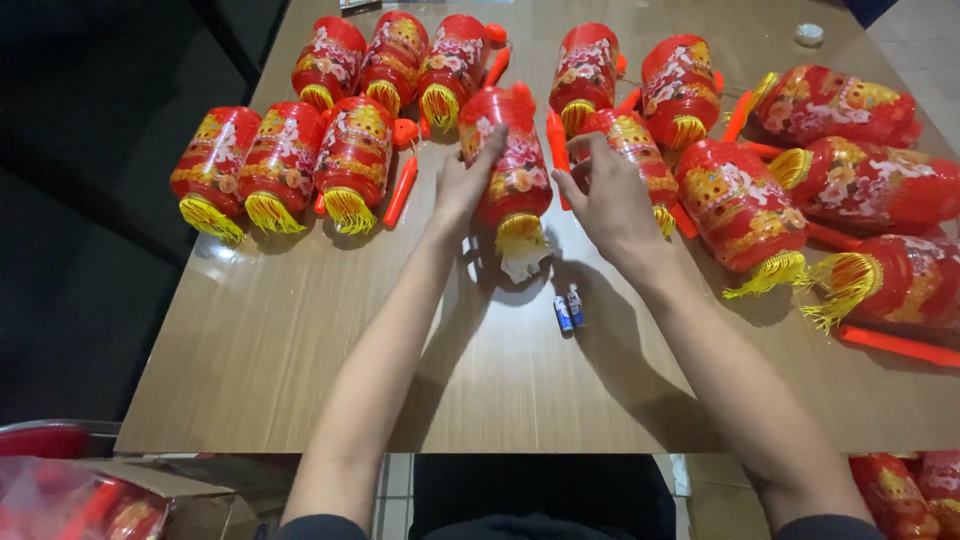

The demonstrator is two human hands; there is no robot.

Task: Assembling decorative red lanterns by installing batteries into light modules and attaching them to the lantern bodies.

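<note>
Here, left hand (463,185) spread flat on red lantern (512,165), right hand (610,200) loosely open, fingertips just beside it.

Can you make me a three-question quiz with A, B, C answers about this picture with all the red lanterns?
1. Where do the two small batteries lie?
A. On the wooden table, in front of the middle lantern
B. Inside a box
C. On the floor

2. What colour are the lanterns' tassels?
A. Blue
B. Yellow
C. White

3. What is the left hand doing?
A. Holding a cup
B. Resting flat on bare table
C. Touching the middle lantern

Answers:
1. A: they lie side by side on the tabletop, just below the lantern's tassel.
2. B: every fringe is golden yellow.
3. C: its fingers lie on the lantern's left side, while the right hand is close by on its other side.
</note>
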